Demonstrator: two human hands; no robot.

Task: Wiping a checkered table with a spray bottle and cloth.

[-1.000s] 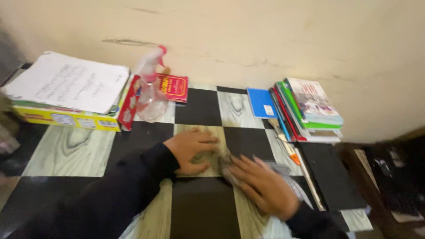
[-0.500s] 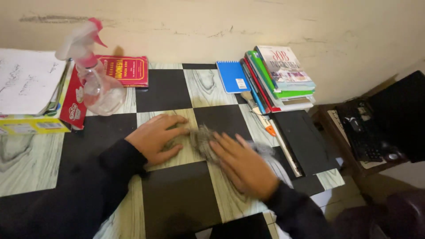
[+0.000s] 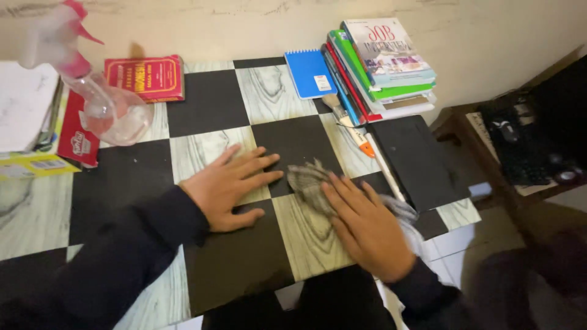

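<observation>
1. At the far left edge a stack of papers (image 3: 24, 104) lies on a yellow and red box (image 3: 58, 153), with a clear spray bottle (image 3: 104, 104) with a pink trigger head just beside it, standing on the table (image 3: 238, 269) near the wall. A red book (image 3: 145, 77) lies flat behind the bottle.

2. The left hand (image 3: 229, 186) lies flat on the checkered table top, palm down, fingers spread and empty, straddling a pale wood-grain square and a black one. It works well as a brace — kept pressed there, it steadies the body while the other hand moves.

3. Just right of it, the grey cloth (image 3: 312, 183) is bunched on the table at the join of a black and a pale square, with its rest trailing under the wrist toward the table's edge. The cloth and the left fingertips are near but apart.

4. The right hand (image 3: 367, 229) presses down on the cloth, fingers stretched flat over it rather than curled around it. To wipe well, I judge the palm should keep even pressure and the bunched front be spread out, so more cloth meets the surface.

5. Further right lie a paintbrush (image 3: 348, 125) with an orange ferrule end and a black folder (image 3: 416, 162) — strokes are best stopped short of these. Behind them, a blue notebook (image 3: 310, 73) and a pile of books (image 3: 382, 67) rest against the wall.
</observation>
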